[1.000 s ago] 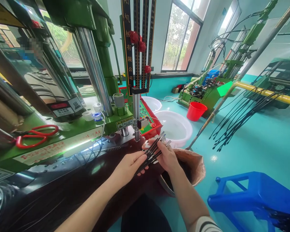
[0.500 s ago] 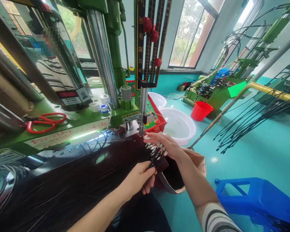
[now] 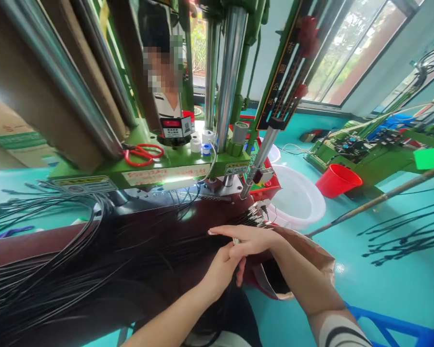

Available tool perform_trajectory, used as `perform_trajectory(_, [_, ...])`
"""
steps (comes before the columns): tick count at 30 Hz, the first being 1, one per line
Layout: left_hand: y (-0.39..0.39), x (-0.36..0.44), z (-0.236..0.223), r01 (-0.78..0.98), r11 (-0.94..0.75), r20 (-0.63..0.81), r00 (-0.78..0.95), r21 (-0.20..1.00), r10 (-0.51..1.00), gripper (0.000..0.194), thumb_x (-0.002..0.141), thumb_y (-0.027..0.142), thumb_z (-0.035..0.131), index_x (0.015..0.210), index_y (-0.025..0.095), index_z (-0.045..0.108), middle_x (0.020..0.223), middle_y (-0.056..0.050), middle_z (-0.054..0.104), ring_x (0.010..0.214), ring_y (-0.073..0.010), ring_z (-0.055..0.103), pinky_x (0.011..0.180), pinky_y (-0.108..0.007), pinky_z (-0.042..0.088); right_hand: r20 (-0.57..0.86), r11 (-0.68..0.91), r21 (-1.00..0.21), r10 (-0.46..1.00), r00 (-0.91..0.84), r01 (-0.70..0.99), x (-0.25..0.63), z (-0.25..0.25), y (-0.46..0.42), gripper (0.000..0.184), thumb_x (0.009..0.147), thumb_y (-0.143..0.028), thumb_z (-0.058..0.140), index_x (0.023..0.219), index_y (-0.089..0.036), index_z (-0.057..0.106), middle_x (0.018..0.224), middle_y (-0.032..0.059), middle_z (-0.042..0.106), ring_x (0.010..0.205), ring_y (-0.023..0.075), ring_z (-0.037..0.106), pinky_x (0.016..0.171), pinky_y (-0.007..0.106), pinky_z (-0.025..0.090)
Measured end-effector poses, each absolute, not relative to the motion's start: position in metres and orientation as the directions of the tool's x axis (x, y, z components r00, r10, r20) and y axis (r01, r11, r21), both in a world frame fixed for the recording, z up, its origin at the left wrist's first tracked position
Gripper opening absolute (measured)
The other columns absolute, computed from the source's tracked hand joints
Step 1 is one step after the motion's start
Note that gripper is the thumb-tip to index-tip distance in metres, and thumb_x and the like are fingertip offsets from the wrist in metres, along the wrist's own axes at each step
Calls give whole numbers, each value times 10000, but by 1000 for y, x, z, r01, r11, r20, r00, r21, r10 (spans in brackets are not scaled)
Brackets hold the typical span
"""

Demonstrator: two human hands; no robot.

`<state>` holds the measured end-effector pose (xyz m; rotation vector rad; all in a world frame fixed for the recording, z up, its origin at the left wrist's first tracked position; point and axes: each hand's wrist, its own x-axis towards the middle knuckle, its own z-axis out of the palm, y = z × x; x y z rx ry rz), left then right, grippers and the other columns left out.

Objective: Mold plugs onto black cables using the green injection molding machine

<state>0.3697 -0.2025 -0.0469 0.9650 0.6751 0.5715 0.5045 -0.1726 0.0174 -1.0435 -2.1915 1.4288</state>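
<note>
My left hand (image 3: 222, 270) is closed around a small bunch of black cables, most of it hidden by both hands. A few silvery connector ends (image 3: 236, 241) peek out at the top of this fist. Over them lies my right hand (image 3: 256, 239), its fingers stretched out to the left and its thumb close against the left hand. Just beyond the hands, more cables with silvery metal ends (image 3: 256, 215) rest at the edge of the dark red worktable (image 3: 210, 212). Long black cables (image 3: 104, 255) spread leftward across the tabletop.
A green press machine (image 3: 104, 168) stands behind the table, carrying red scissors (image 3: 143, 154) and white tape rolls (image 3: 195, 143). At the right are an open paper-lined container (image 3: 321, 250), a white tub (image 3: 314, 207), a red bucket (image 3: 338, 180), a blue stool (image 3: 394, 323) and hanging cables (image 3: 401, 236).
The view has swung left, showing more of the tabletop cables. My right hand has come down from the connector tips onto the left hand, covering most of the bunch.
</note>
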Motion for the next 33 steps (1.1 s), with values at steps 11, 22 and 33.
perform_trajectory(11, [-166,298,-46,-368,502,-370,374,782,850,350,685,447,646,761,146,484,472,102,369,333,5,249,331,-149,154,-11,135,-281,990,-144,950,473,-29,-87,344,753,5,393,1054,-67,544,1100,208,548,1108,286,459,959,428,312])
perform_trajectory(22, [-171,302,-44,-260,478,-338,438,839,833,369,673,482,627,731,148,482,441,107,336,326,0,207,320,-149,137,-328,-101,-669,929,-169,737,484,-10,-168,292,681,-130,344,925,-168,500,576,-47,493,356,86,446,353,204,370])
perform_trajectory(33, [-180,340,-43,69,444,-388,616,894,685,276,694,406,589,661,171,447,434,101,307,315,-11,217,306,-148,131,-214,-173,-947,968,129,-271,474,-60,-219,485,830,-479,452,1185,-149,467,445,-64,513,236,71,384,220,156,251])
